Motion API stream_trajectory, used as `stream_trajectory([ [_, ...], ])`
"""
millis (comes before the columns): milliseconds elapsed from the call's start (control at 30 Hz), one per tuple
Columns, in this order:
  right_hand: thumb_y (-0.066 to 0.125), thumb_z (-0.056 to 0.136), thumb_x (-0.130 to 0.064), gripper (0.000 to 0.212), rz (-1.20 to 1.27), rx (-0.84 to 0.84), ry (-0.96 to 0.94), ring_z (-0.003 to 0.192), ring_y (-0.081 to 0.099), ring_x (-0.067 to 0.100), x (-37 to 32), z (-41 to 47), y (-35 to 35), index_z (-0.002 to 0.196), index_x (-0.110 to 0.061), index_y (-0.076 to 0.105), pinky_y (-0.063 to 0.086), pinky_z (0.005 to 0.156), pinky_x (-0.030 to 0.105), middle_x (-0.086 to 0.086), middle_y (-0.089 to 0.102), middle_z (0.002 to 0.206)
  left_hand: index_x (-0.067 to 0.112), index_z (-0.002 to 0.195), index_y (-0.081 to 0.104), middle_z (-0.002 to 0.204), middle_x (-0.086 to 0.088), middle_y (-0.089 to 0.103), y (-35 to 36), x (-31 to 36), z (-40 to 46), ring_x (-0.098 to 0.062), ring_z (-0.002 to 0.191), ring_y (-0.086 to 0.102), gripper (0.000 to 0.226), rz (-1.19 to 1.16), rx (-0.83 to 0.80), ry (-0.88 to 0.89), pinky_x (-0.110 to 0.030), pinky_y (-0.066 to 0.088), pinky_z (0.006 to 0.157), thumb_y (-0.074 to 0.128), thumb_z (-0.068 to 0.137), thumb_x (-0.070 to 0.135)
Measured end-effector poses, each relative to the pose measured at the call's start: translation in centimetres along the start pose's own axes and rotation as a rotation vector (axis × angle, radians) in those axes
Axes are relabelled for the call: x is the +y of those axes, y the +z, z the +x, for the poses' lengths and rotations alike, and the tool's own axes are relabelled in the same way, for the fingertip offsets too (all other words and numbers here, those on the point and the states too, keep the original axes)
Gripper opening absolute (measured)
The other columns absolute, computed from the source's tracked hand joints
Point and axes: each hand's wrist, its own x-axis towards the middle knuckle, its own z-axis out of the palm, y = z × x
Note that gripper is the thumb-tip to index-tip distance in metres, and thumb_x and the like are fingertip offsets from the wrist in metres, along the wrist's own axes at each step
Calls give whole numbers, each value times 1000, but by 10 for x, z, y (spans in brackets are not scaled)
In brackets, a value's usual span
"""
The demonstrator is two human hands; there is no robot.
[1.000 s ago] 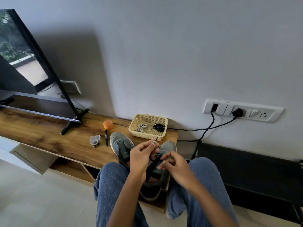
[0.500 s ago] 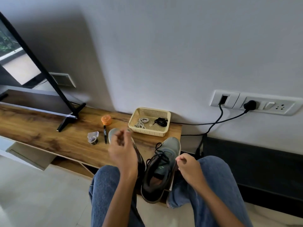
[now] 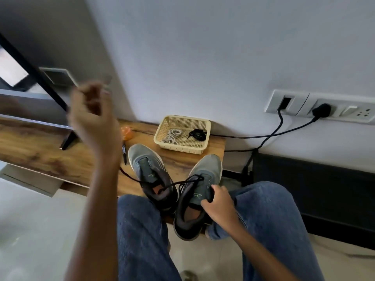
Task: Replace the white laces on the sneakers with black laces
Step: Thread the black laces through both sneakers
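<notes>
Wooden shelf [image 3: 36, 151] against a pale wall, two sneakers at its right end, one lace being drawn.

Left hand [image 3: 92, 118] was raised well above the shelf, blurred, fingers curled; whether it pinched the lace end could not be told. Black lace [image 3: 140, 181] ran taut from behind that forearm, rightward and slightly down across the left sneaker [image 3: 151, 173], into the front eyelets of the right sneaker [image 3: 197, 196]; its long axis lay left to right. Left sneaker showed no lace. Right hand [image 3: 220, 203] gripped the right sneaker's tongue and collar, fingers curled round them, steadying it heel toward the knees. Judged: the pull goes leftward, away from the held shoe, the right hand being nearer. Basket [image 3: 206, 126] behind held coiled white laces [image 3: 172, 136] and a second black lace [image 3: 197, 134].
</notes>
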Motion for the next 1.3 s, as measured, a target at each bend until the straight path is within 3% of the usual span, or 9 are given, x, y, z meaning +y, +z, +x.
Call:
stream_trajectory([
  [67,58,83,-24,42,7,11,-46,103,55,24,2,3,-1,123,-13,53,44,83,28,8,49,120,20,100,64,79,16,62,11,-5,-29,2,67,56,8,95,-286,-154,-18,45,63,61,93,19],
  [167,58,85,-23,46,-20,-6,-90,109,54,23,4,17,-6,130,-14,53,42,87,28,6,50,122,16,95,69,80,9,67,30,-31,-99,-5,71,61,6,197,-756,-362,-15,45,65,65,91,17],
  [267,62,85,-32,34,-88,10,-110,105,58,23,1,34,-14,114,-15,62,40,77,25,1,59,107,24,88,71,79,12,69,38,-58,-139,-4,76,64,5,383,-956,-412,-28,51,75,67,88,28],
  [400,61,82,-47,32,-269,-13,-60,91,63,26,-17,58,-24,91,-16,63,48,70,30,2,65,91,35,80,67,78,17,67,46,-80,-161,-4,90,60,6,512,-1019,-376,-36,44,89,66,84,39],
  [533,68,77,-38,27,-122,-50,-24,86,63,19,-25,76,-30,93,-16,69,50,68,28,-1,67,85,33,88,69,88,15,65,50,-95,-174,-7,104,48,13,619,-1021,-295,-32,25,88,63,85,44],
  [767,66,80,-16,16,2,-89,26,82,67,15,-21,86,-32,91,-7,74,56,79,36,5,73,86,32,83,68,89,15,65,57,-111,-181,-8,105,46,10,624,-1017,-297,-33,24,87,64,84,41],
  [867,65,82,-12,14,121,-126,81,80,66,8,-12,90,-32,93,-12,75,55,79,31,-2,71,84,33,83,66,90,15,63,59,-111,-184,-8,104,45,10,626,-1036,-321,-31,19,82,63,85,42],
  [1133,62,85,-1,21,378,-175,132,86,68,12,3,93,-33,99,-10,75,53,84,28,2,73,88,32,83,69,82,13,52,64,-109,-187,-9,99,44,10,650,-1053,-319,-31,18,84,64,85,40],
  [1300,60,85,2,23,448,-173,118,82,67,9,9,92,-30,97,-12,74,53,77,22,1,73,87,32,83,69,82,12,50,65,-111,-187,-9,100,44,9,664,-1087,-315,-31,17,82,64,85,40],
])
